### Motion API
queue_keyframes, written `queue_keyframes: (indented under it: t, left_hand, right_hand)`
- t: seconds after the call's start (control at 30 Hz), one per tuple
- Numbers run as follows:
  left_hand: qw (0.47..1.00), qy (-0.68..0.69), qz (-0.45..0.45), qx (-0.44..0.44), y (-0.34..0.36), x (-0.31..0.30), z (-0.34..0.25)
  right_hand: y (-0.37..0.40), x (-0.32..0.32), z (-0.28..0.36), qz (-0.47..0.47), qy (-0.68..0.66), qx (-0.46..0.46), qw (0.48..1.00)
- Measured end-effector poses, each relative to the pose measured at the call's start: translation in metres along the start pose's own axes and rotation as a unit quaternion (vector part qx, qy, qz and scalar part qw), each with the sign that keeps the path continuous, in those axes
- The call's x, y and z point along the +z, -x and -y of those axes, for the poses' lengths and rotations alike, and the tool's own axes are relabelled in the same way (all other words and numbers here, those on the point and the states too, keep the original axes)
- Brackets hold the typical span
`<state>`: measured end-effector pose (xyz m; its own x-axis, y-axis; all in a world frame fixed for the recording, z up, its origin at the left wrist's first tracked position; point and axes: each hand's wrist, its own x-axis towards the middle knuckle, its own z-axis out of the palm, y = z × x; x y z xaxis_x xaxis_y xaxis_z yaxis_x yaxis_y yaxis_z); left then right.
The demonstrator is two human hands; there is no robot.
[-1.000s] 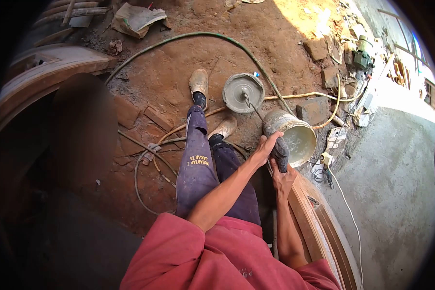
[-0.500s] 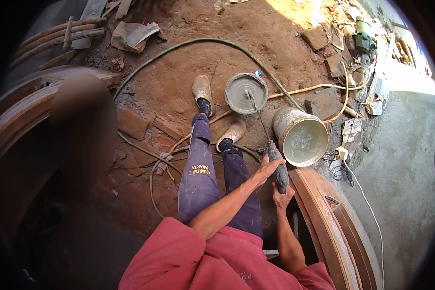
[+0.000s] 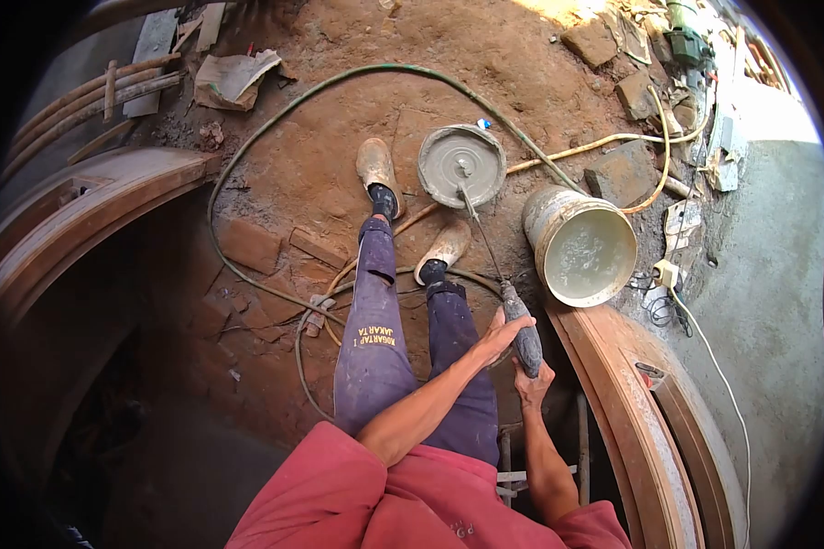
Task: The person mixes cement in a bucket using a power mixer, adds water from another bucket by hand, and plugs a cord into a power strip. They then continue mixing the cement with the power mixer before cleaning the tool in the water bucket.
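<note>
My left hand [image 3: 501, 338] is closed around the front of a mortar-caked drill [image 3: 525, 339]. At the rear end of the same drill, my right hand [image 3: 532, 383] is wrapped round its handle. A long mixing rod [image 3: 482, 236] runs from the drill to a round bucket [image 3: 422, 172] of wet grey mortar [image 3: 482, 176]. The rod's far end meets the mortar near the bucket's near side; how deep it goes cannot be made out. A small lump and ring marks show in the mortar's middle. Right of the drill, a larger pail [image 3: 536, 240] holds cloudy water [image 3: 584, 261].
A green hose [image 3: 357, 71] loops over the earth floor, and a yellow hose [image 3: 595, 145] runs behind the pail. Curved wooden frames [image 3: 613, 384] stand at right and left. A white cable [image 3: 714, 352] leads from a socket [image 3: 666, 273]. Broken bricks [image 3: 252, 245] lie near my feet.
The rod's end has shifted from the mortar's middle toward the near rim, and the drill has come slightly closer to me. A dark blurred shape at left is gone. The view has shifted slightly.
</note>
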<state>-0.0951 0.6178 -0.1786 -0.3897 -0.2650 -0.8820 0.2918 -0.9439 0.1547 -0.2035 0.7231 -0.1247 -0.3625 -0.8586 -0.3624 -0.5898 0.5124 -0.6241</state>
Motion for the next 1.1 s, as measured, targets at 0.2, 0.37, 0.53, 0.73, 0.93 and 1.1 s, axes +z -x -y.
queue_keyframes:
  t: [0.2, 0.37, 0.53, 0.73, 0.93, 1.1]
  left_hand:
    - [1.0, -0.007, -0.012, -0.009, -0.007, 0.0, 0.004]
    - [1.0, 0.016, 0.0, -0.024, 0.004, 0.003, -0.007]
    - [1.0, 0.004, 0.019, -0.017, 0.005, 0.0, 0.002]
    - [0.998, -0.057, -0.019, -0.022, 0.009, 0.01, -0.004]
    - [0.993, -0.108, -0.032, -0.014, 0.014, 0.022, -0.005]
    - [0.982, -0.169, -0.087, 0.004, 0.002, 0.033, 0.003]
  right_hand:
    - [-0.002, 0.0, -0.003, 0.019, -0.001, 0.027, 0.999]
    - [-0.005, -0.006, 0.003, 0.034, -0.01, 0.034, 0.999]
    - [-0.001, -0.011, 0.008, 0.016, -0.006, 0.004, 1.0]
    - [0.003, -0.011, 0.0, -0.008, 0.003, 0.016, 1.0]
    - [0.008, -0.017, 0.004, -0.019, 0.052, 0.075, 0.996]
    - [0.011, -0.008, -0.008, -0.046, -0.002, 0.16, 0.986]
